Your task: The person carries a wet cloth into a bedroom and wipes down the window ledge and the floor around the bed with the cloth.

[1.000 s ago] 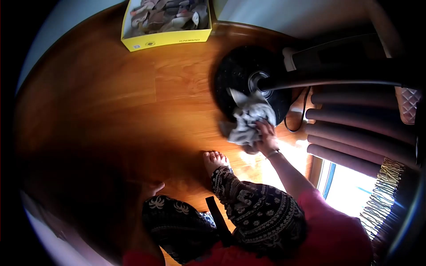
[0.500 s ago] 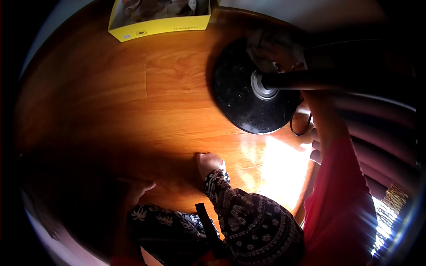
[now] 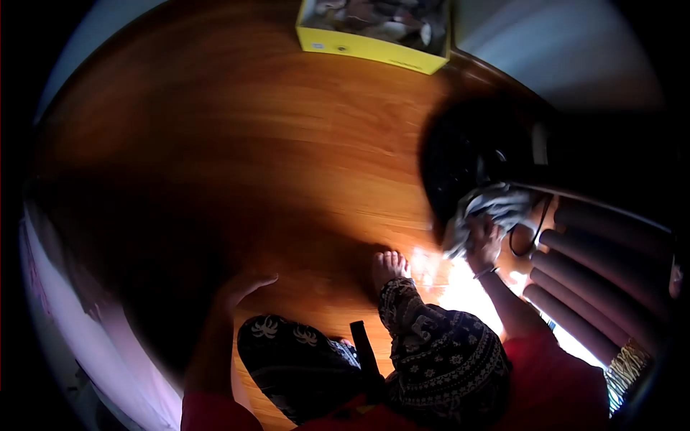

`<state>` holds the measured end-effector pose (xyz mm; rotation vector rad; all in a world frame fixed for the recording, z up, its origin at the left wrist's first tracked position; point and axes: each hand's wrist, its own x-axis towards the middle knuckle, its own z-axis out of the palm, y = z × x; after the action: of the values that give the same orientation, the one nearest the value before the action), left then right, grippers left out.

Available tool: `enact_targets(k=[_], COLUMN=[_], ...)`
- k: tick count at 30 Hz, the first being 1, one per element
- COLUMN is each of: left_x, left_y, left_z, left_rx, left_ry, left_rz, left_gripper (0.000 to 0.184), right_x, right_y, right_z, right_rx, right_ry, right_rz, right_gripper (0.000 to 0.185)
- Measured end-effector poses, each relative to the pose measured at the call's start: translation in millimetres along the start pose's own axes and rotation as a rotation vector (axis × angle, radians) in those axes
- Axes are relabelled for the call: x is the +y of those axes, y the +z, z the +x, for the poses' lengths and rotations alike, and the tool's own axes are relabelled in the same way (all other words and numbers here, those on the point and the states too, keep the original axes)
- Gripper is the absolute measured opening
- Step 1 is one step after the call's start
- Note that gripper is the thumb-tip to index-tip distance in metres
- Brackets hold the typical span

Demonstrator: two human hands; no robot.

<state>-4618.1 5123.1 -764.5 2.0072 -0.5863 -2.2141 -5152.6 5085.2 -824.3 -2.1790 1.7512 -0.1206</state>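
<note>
the right hand (image 3: 485, 243) is clamped on a bunched grey cloth (image 3: 503, 202), its fingers over the folds, though blur hides exactly how each one grips. the cloth lies at the near edge of the round black base (image 3: 456, 154), on the right of the scene, overlapping the rim; the shadow is too deep to tell how much of it presses on the surface. to work it well there, it would likely help to spread the folds under the fingers, so that a flat pad rather than a loose wad meets the base, and to follow the curve of the rim with even, light pressure. a trailing corner could catch the looped black cord (image 3: 544, 220) just to the right of the hand, so tucking the ends into the palm seems wise. the row of brown padded rolls (image 3: 586, 280) leaves little room on that side, which suggests short strokes with a low wrist. the left hand (image 3: 238, 289) hangs apart on the near left, beside the patterned trousers (image 3: 445, 359), one digit pointing right; whether its other fingers are spread or curled i cannot tell. the yellow box (image 3: 374, 54) stands well apart on the far side, on the wooden floor (image 3: 287, 144).
</note>
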Motion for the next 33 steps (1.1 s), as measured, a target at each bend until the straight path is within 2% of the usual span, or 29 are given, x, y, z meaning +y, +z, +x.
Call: enact_targets(k=[2, 3, 4, 5, 6, 7, 8, 9, 11, 12, 13, 14, 15, 16, 17, 19, 21, 22, 23, 25, 27, 28, 29, 30, 31, 33], left_x=[8, 14, 23, 37, 61, 80, 104, 118, 149, 166, 184, 212, 242, 262, 280, 289, 296, 291, 284, 287, 287, 293, 301, 306, 302, 300], left_y=[-1, -2, -1, -2, -1, 4, 8, 11, 16, 22, 30, 41, 47, 46, 48, 42, 43, 39, 35, 25, 16, 14, 9, 4, -1, -10], left_z=[-2, -2, -4, -9, -17, -10, -22, -19, -18, -23, -32, -39, -58, -73, -87, -113, -139, -141, -143, -139, -138, -136, -128, -124, -124, -124], left_rx=[-0.040, -0.008, 0.051, 0.108, 0.137, 0.058, -0.018, -0.014, 0.033, 0.173, 0.312, 0.317, 0.318, 0.314, 0.306, 0.369, 0.367, 0.344, 0.317, 0.271, 0.205, 0.204, 0.283, 0.367, 0.385, 0.544], left_ry=[-0.093, -0.090, -0.083, -0.084, -0.095, -0.197, -0.338, -0.339, -0.308, -0.078, 0.153, 0.210, 0.233, 0.256, 0.287, 0.484, 0.552, 0.578, 0.603, 0.649, 0.462, 0.461, 0.558, 0.651, 0.653, 0.625], left_rz=[0.191, 0.184, 0.449, 0.714, 0.708, 0.954, 1.207, 1.200, 1.277, 1.239, 1.180, 1.158, 1.124, 1.202, 1.285, 1.437, 1.418, 1.425, 1.381, 1.338, 1.452, 1.442, 1.370, 1.297, 1.295, 1.396], left_gripper=[0.055, 0.055, 0.059, 0.063, 0.063, 0.064, 0.064, 0.064, 0.063, 0.062, 0.061, 0.060, 0.058, 0.054, 0.051, 0.045, 0.040, 0.040, 0.041, 0.041, 0.046, 0.046, 0.050, 0.054, 0.054, 0.056], right_x=[-29, -43, -59, -89, -137, -148, -172, -187, -215, -216, -234, -250, -274, -284, -282, -266, -237, -221, -211, -203, -202, -214, -231, -246, -261, -276], right_y=[8, 11, 17, 10, -24, -11, -26, -32, -33, -13, -16, -33, -47, -64, -73, -79, -59, -47, -48, -48, -43, -45, -43, -29, -24, -34], right_z=[5, 17, 33, 83, 103, 139, 184, 225, 307, 352, 385, 396, 387, 377, 365, 324, 273, 248, 229, 209, 211, 222, 232, 247, 264, 302], right_rx=[-0.025, -0.021, 0.046, -0.070, -0.026, 0.023, -0.001, 0.029, 0.060, 0.201, 0.092, 0.188, 0.334, 0.346, 0.459, 0.372, 0.320, 0.051, -0.040, 0.039, 0.091, 0.082, 0.072, 0.049, 0.025, -0.249], right_ry=[0.047, 0.041, -0.089, 0.406, 0.032, 0.130, 0.176, 0.180, 0.075, -0.227, -0.399, -0.579, -0.560, -0.544, -0.598, -0.581, -0.515, -0.367, -0.300, -0.131, 0.026, 0.090, 0.108, -0.010, -0.136, -0.499], right_rz=[-0.039, -0.120, -0.429, 0.154, -0.375, -0.112, 0.014, 0.049, 0.182, 0.355, 0.634, 0.674, 0.584, 0.548, 0.479, 0.259, 0.202, 0.183, 0.179, 0.234, 0.352, 0.290, 0.321, 0.349, 0.377, 0.440], right_gripper=[0.044, 0.044, 0.044, 0.042, 0.046, 0.055, 0.057, 0.061, 0.048, 0.048, 0.043, 0.047, 0.049, 0.051, 0.053, 0.054, 0.052, 0.050, 0.048, 0.045, 0.045, 0.049, 0.056, 0.058, 0.060, 0.068])
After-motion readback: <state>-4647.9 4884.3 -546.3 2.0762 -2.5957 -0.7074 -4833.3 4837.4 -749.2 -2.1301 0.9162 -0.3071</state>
